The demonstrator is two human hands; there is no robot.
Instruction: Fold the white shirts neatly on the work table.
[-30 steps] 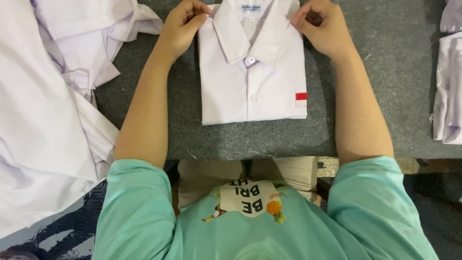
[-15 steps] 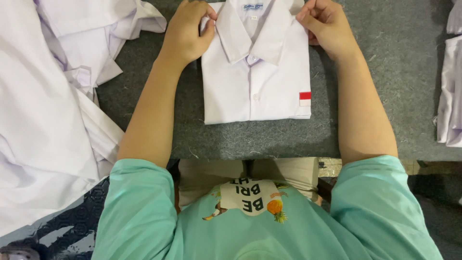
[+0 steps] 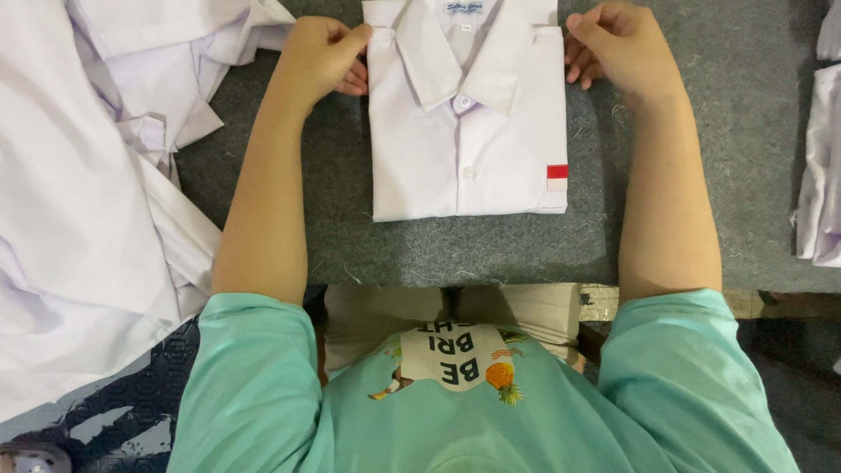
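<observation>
A white folded shirt [image 3: 469,140] lies collar-up on the grey felt table [image 3: 438,250], with a small red and white patch [image 3: 557,176] at its lower right. My left hand [image 3: 322,54] pinches the shirt's upper left edge at the shoulder. My right hand [image 3: 618,42] rests against the upper right edge, fingers curled at the shoulder fold. Both forearms stretch up either side of the shirt.
A large heap of loose white shirts [image 3: 96,184] covers the left side of the table. More white garments [image 3: 819,166] are stacked at the right edge. The table's near edge runs just above my lap.
The shirt sits slightly lower and more to the right in view. My hands have stayed at its two upper corners, settling onto the shoulder edges.
</observation>
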